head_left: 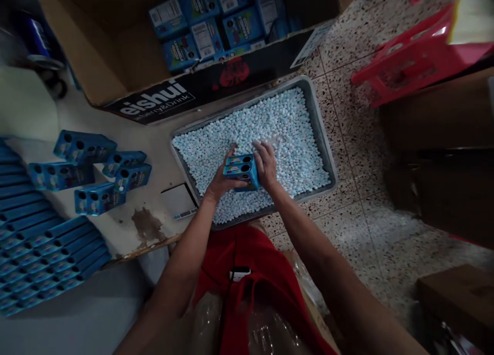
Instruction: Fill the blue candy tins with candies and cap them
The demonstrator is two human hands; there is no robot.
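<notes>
My left hand [221,180] grips a pair of small blue boxes [245,173] with dark round holes in their tops, held side by side over the tray. My right hand [266,162] is right beside them, its fingers bent, slightly apart and reaching into the pellets, the thumb side close to the boxes. Small pale blue and white pellets [297,123] fill a grey rectangular tray [328,159] beneath both hands. Whether any pellets are in my right fingers is hidden.
An open carton [111,61] of blue boxes stands beyond the tray. More holed boxes [85,148] stand at left, near stacked rows of blue boxes [50,257]. A small flat square item [177,199] lies by the tray. A red plastic stool [420,56] and brown cartons [455,308] are on the right.
</notes>
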